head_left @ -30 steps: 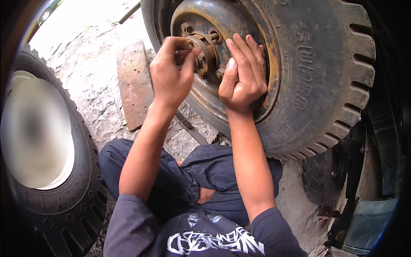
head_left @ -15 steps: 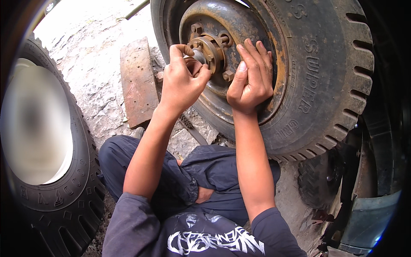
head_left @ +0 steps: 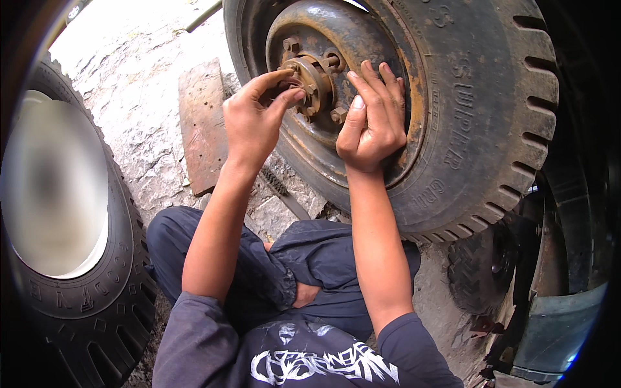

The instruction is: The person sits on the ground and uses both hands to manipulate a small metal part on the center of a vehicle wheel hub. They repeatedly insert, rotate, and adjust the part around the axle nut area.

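A rusty wheel hub point(head_left: 315, 84) with bolts sits in the middle of the dark steel wheel rim point(head_left: 362, 40), inside a large black tyre point(head_left: 479, 123). My left hand point(head_left: 252, 123) is at the hub's outer end, its index finger and thumb curled towards each other. Something brownish shows in the shadow between them, too hidden to name. To the right, my right hand point(head_left: 374, 123) lies against the rim with its fingers stretched upward. Nothing shows in that hand. Hex nuts point(head_left: 338, 115) stand around the hub.
A second tyre point(head_left: 97, 291) with a pale rim stands close on my left. A curved rusty plate point(head_left: 202, 126) lies on the rough stone ground point(head_left: 139, 84). A thin metal tool point(head_left: 284, 194) lies before my knees; a small tyre point(head_left: 482, 268) is at the right.
My left hand has drawn slightly left, and the grey round surface seen by its fingers is out of sight. The right hand keeps its place on the rim. The view has shifted a little.
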`<action>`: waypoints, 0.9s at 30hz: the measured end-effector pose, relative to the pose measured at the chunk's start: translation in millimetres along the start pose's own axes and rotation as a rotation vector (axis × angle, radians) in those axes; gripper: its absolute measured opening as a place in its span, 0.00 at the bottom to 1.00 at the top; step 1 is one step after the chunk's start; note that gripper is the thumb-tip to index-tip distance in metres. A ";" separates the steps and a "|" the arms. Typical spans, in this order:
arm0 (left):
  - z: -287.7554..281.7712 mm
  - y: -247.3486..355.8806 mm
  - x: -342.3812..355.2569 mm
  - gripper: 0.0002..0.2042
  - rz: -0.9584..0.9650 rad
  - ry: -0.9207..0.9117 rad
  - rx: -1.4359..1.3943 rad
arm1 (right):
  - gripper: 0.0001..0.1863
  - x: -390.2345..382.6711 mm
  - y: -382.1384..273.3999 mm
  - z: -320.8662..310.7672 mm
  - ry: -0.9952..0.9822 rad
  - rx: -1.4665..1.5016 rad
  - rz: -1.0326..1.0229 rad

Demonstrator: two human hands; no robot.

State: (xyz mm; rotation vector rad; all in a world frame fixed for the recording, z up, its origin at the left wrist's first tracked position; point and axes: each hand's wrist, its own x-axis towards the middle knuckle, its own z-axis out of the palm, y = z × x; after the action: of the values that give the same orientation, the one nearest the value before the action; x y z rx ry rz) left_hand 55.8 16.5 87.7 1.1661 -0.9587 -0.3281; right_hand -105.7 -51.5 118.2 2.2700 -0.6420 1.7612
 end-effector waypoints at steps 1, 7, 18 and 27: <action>-1.7 -3.0 3.6 0.14 0.070 0.026 0.066 | 0.17 0.2 0.8 -0.6 0.001 -0.005 -0.004; 4.7 -4.5 50.9 0.10 0.248 0.102 0.263 | 0.17 0.5 1.8 -0.4 0.001 -0.025 -0.024; -8.5 -27.4 76.6 0.10 0.280 -0.177 0.355 | 0.17 0.2 0.9 1.4 0.007 -0.022 -0.020; -7.4 -36.5 85.6 0.10 0.291 -0.214 0.330 | 0.17 -1.0 2.0 1.4 -0.004 -0.059 -0.042</action>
State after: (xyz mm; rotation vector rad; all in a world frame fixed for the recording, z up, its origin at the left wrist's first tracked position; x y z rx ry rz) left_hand 120.2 -50.7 94.7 1.2830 -1.3916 -0.0597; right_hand -105.5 -53.6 116.6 2.2323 -0.6342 1.6956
